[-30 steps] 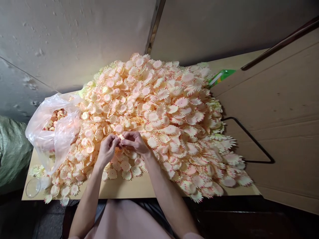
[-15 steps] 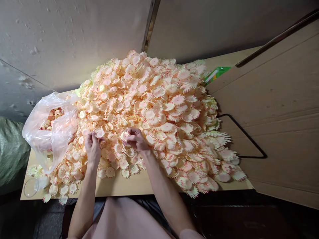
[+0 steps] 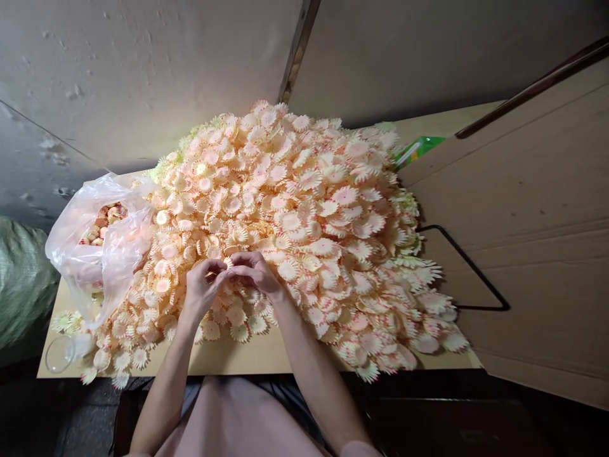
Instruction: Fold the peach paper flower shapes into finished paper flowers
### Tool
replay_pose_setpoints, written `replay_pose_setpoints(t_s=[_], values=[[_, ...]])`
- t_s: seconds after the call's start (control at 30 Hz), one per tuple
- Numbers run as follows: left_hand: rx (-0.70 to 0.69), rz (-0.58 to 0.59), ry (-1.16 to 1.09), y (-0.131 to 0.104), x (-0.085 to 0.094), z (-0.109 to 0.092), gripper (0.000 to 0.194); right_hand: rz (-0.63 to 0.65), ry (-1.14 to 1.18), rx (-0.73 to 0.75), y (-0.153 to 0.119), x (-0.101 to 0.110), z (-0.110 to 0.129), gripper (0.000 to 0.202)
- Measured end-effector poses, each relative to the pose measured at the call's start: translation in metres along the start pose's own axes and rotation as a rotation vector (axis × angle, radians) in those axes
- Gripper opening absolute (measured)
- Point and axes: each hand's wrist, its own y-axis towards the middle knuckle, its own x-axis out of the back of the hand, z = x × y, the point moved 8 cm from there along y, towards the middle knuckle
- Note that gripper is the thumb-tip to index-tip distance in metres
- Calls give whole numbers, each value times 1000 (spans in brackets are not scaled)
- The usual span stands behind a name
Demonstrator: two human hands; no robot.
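Observation:
A large heap of pale pink and cream flower-shaped pieces (image 3: pixel 309 209) with jagged rims covers much of the table. Over its near edge, my left hand (image 3: pixel 203 283) and my right hand (image 3: pixel 257 273) meet, fingertips almost touching. Between them is a small pale flower piece (image 3: pixel 228 261), pinched by the fingers of both hands and partly covered by them.
A translucent plastic bag (image 3: pixel 118 244) holding small reddish-cream pieces lies on the left. A clear round lid or cup (image 3: pixel 59 354) sits at the table's (image 3: pixel 238 360) near left corner. Cardboard (image 3: pixel 537 228) with a black metal bar (image 3: pixel 476 270) stands on the right.
My left hand has moved right to meet my right hand. The separate flower pieces seen at each hand have given way to one piece between both. The view has shifted slightly.

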Motion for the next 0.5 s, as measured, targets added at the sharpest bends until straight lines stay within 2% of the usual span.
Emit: replay_pose_setpoints(t_s=[0.2,0.43,0.5], values=[[174,99,-109,-1,-3,2,34,2,-38,36,1,1,3,15],[199,135,-195,-6,-6,9,38,46,1,17,-1,-7,3,19],[200,104,-256,-6,-4,12,38,29,26,13,-2,-4,2,21]])
